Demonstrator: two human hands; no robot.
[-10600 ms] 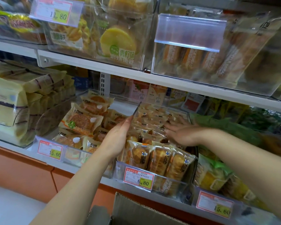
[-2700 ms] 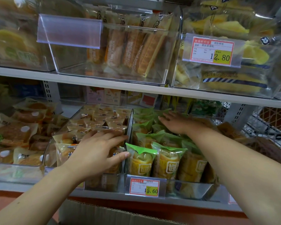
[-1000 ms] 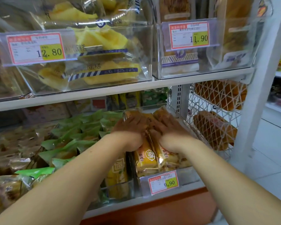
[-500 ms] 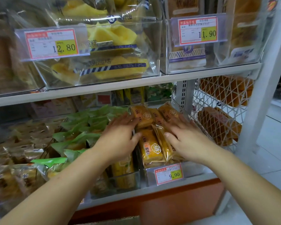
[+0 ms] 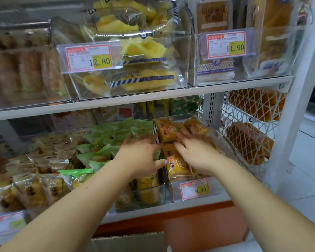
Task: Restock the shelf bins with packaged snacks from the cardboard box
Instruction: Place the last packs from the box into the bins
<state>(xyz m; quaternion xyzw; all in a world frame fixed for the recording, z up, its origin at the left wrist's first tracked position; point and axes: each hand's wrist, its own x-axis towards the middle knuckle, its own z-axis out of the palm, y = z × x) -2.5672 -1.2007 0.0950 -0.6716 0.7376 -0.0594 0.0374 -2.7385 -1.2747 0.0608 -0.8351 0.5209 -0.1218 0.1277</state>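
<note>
Orange-yellow snack packets [image 5: 173, 160] fill the clear bin [image 5: 215, 190] marked 9.90 at the right end of the lower shelf. My right hand [image 5: 195, 151] lies flat on these packets, fingers spread and straight. My left hand [image 5: 142, 155] rests with spread fingers over the divider between this bin and the one holding green-wrapped snacks [image 5: 105, 142], its thumb touching an orange packet. Neither hand grips anything. The flap of the cardboard box [image 5: 129, 241] shows at the bottom edge.
Bins of brown-wrapped cakes [image 5: 31, 186] stand to the left. The upper shelf [image 5: 135, 99] carries clear bins of yellow cake and bread with 12.80 and 11.90 tags. A white wire basket [image 5: 251, 139] with bread loaves hangs at the right beside a white post [image 5: 298, 99].
Over the last second both hands have slid back and spread on the orange packets. Earlier they worked along the bins further left.
</note>
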